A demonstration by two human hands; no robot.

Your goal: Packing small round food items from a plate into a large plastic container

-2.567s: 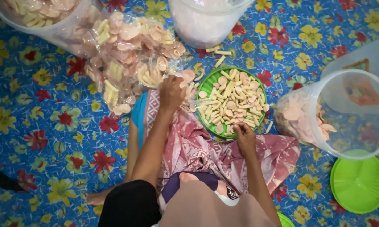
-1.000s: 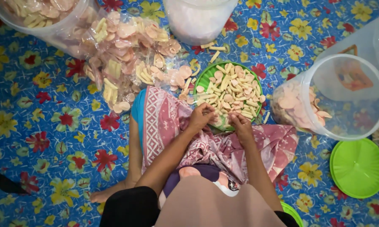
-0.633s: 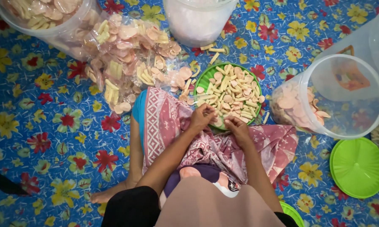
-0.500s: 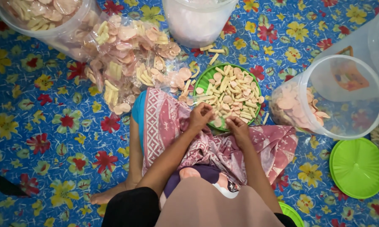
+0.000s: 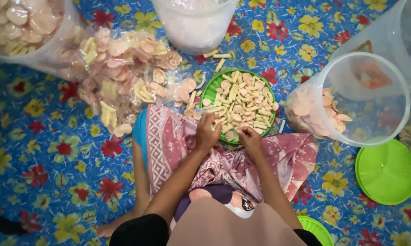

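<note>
Below, two hands, left hand (image 5: 207, 132) and right hand (image 5: 250, 138) curled over one green plate (image 5: 211, 90), grip unclear.

Up and to the left of the hands lies a clear plastic bag of crackers (image 5: 123, 68) on the blue floral mat (image 5: 41, 150). Straight above them stands a white translucent tub (image 5: 194, 23). To their right a clear jar (image 5: 351, 98) lies tipped, round crackers inside; below it rests a green lid (image 5: 387, 172). A pink patterned cloth (image 5: 223, 159) spreads beneath the hands.
</note>
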